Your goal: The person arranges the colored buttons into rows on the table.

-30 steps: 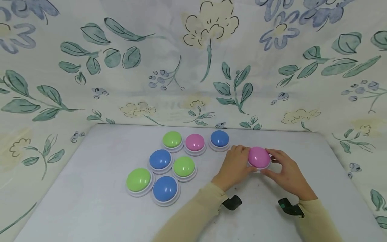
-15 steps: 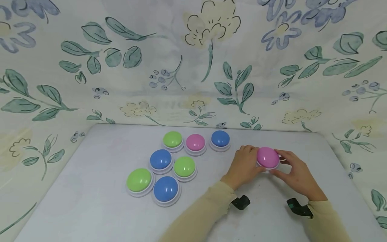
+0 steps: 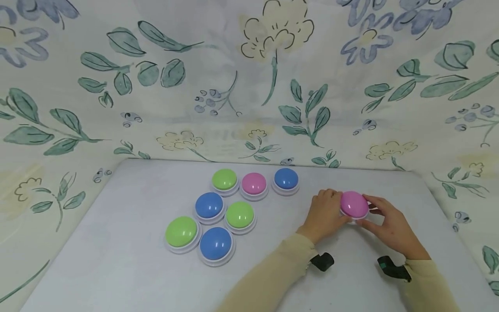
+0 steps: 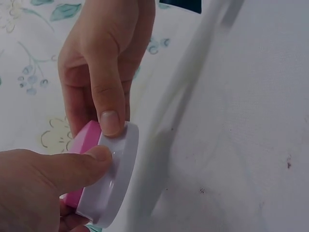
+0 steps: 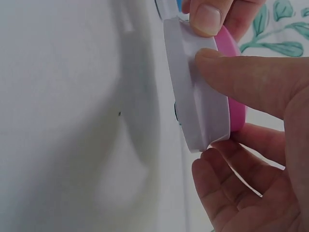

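Between both hands is a pink push button with a white base point(image 3: 354, 204), toward the right of the table. My left hand point(image 3: 322, 213) grips its left side, thumb on the white base at the front. On the opposite side my right hand point(image 3: 393, 226) holds it, thumb on the base and fingers curled behind. The right wrist view shows the white base point(image 5: 195, 87) side-on, apart from the table, with a shadow on the surface. In the left wrist view both thumbs press the base point(image 4: 113, 169); some fingers behind the pink dome are hidden.
On the white table point(image 3: 117, 242) stand several more buttons: a blue one point(image 3: 286, 178) nearest the hands, a pink one point(image 3: 254, 183), a green one point(image 3: 240, 215) and a blue one point(image 3: 215, 244) among them. Floral cloth point(image 3: 218, 86) hangs behind.
Both hands have carried the pink button to the right, away from the other buttons. Their grip looks the same. The other buttons keep their places on the table.
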`<state>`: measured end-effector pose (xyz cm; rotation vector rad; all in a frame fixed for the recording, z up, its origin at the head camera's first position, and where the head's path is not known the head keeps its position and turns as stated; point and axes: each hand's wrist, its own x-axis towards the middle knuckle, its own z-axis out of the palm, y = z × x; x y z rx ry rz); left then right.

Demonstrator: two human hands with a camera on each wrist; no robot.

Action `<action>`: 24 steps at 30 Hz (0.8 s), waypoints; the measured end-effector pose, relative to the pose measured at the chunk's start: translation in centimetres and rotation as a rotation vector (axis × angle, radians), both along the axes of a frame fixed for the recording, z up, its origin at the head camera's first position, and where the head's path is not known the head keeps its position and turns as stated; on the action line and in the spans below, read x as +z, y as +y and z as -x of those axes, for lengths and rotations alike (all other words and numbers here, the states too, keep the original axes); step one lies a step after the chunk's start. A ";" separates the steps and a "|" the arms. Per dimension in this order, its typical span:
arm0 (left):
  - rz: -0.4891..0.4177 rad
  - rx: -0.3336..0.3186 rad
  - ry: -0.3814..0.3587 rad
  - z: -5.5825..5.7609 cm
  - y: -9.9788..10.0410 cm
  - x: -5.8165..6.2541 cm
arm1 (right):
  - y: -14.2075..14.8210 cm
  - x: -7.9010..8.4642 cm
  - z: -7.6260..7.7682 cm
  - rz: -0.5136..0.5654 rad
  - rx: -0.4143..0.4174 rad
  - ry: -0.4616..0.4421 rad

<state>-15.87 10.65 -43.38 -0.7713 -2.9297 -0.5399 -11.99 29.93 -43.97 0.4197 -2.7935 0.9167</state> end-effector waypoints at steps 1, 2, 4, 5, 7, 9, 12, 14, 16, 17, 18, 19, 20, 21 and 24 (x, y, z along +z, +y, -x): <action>0.004 0.002 0.008 0.0 0.1 -0.1 | 0.0 -0.1 0.0 0.001 -0.002 -0.006; 0.005 0.003 0.011 0.1 0.3 -0.3 | 0.1 -0.1 0.1 0.002 -0.004 -0.014; 0.008 0.005 0.020 0.3 0.5 -0.5 | 0.2 -0.3 0.2 0.004 -0.005 -0.029; 0.009 0.005 0.022 0.3 0.7 -0.6 | 0.3 -0.4 0.2 0.002 -0.007 -0.034; 0.017 0.006 0.026 0.3 0.8 -0.6 | 0.5 -0.6 0.3 0.000 -0.008 -0.037; 0.021 0.009 0.026 0.3 0.8 -0.6 | 0.6 -0.8 0.3 -0.001 -0.004 -0.040; 0.031 0.012 0.023 0.2 1.0 -0.6 | 0.8 -1.0 0.3 -0.009 -0.004 -0.033; 0.037 0.014 0.020 0.1 1.0 -0.7 | 0.9 -1.0 0.3 -0.008 -0.003 -0.032; 0.038 0.015 0.015 0.1 1.0 -0.7 | 0.9 -1.1 0.3 -0.007 -0.003 -0.032; 0.039 0.015 0.011 0.1 1.0 -0.8 | 0.9 -1.2 0.3 -0.005 -0.002 -0.036; 0.038 0.015 0.008 0.1 1.0 -0.9 | 0.8 -1.2 0.3 0.001 0.000 -0.042; 0.038 0.015 0.005 0.1 1.1 -0.9 | 0.8 -1.2 0.4 0.003 -0.001 -0.045; 0.036 0.016 0.001 0.1 1.0 -0.9 | 0.8 -1.3 0.4 0.005 -0.001 -0.050; 0.036 0.016 -0.002 0.2 1.1 -1.0 | 0.7 -1.3 0.4 0.005 -0.002 -0.055; 0.039 0.020 -0.006 0.2 1.1 -1.1 | 0.7 -1.4 0.5 0.008 -0.003 -0.064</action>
